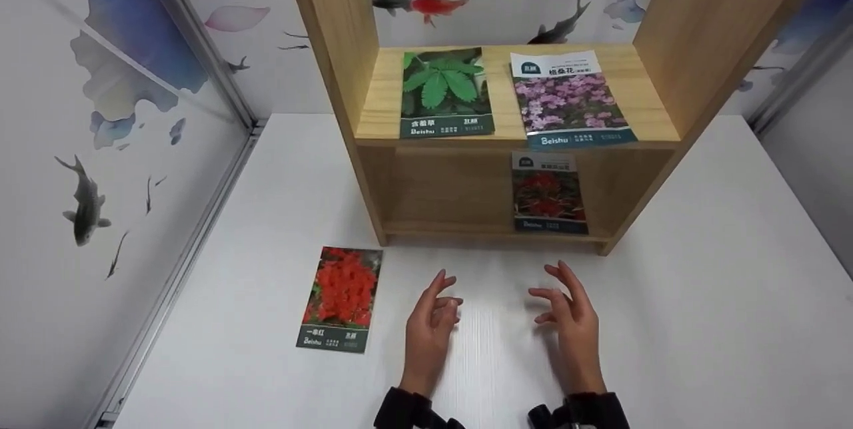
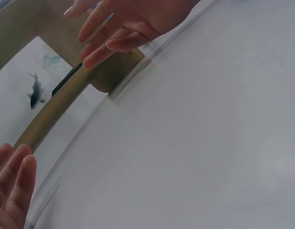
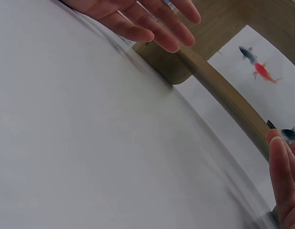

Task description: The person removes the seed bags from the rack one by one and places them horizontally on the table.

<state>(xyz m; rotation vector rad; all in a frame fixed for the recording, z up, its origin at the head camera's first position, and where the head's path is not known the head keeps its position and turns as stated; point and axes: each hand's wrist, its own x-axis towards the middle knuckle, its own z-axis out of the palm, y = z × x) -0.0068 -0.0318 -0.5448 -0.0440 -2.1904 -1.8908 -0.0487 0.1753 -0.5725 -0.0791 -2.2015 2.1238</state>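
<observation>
1. Left hand (image 1: 432, 322) hovered over the white table (image 1: 700, 322), fingers loosely curled and apart, holding nothing.
2. Right hand (image 1: 565, 312) hovered beside it, a gap between the two hands, fingers relaxed and half bent, also holding nothing.
3. Whether either hand touched the table could not be told from the head view; wrist views showed the fingers (image 2: 104, 47) slack above the surface.
4. Nearest thing to the left hand was the red flower seed packet (image 1: 341, 299), flat on the table just left of it, not touched.
5. Wooden shelf (image 1: 333, 49) stood behind the hands, near the fingertips but apart.
6. On the upper shelf board lay a green leaf packet (image 1: 445, 92) and a purple flower packet (image 1: 570, 99) side by side.
7. In the lower compartment, right side, stood a dark red flower packet (image 1: 548, 192).
8. Dark sleeves (image 1: 580, 412) showed at both wrists.
</observation>
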